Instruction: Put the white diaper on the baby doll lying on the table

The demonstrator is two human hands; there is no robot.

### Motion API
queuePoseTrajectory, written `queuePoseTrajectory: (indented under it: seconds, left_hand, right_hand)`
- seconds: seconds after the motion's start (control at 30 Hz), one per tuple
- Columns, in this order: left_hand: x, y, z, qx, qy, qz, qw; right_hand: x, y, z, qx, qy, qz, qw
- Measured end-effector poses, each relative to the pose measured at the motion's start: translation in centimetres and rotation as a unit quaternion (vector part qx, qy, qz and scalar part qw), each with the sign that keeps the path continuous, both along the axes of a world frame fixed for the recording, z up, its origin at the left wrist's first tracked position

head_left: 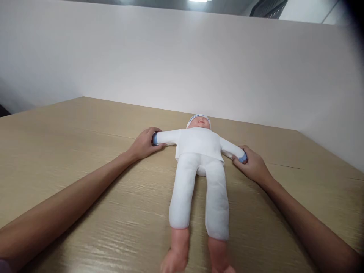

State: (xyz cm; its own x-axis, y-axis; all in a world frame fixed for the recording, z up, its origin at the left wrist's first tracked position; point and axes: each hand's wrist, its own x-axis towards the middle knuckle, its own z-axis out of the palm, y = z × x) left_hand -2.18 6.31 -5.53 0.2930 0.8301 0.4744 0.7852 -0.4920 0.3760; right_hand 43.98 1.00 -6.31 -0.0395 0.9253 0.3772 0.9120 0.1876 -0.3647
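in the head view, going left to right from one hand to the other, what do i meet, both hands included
Left hand → near sleeve of the doll → shirt front → doll's other sleeve → right hand.

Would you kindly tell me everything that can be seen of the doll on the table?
The doll lies face up on the wood-look table, head away from the camera, arms spread, legs slightly apart. It wears soft-looking white headwear with blue marks, a white long-sleeved top with blue cuffs, and white trousers. Its bare lower legs look like pink plastic; the picture's edge cuts its feet. The left hand and right hand each hold one sleeve end.
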Motion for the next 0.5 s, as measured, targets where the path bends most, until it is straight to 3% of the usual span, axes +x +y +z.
queuePoseTrajectory:
  seconds: [0.23, 0.5]
  left_hand:
    - [-0.9, 0.2, -0.9, 0.032, 0.032, 0.002, 0.999]
    - [-1.1, 0.8, -1.3, -0.001, 0.043, 0.049, 0.998]
  right_hand:
    - [0.3, -0.8, -0.2, 0.045, -0.011, 0.028, 0.999]
    - [1.4, 1.3, -2.0, 0.077, -0.027, 0.043, 0.996]
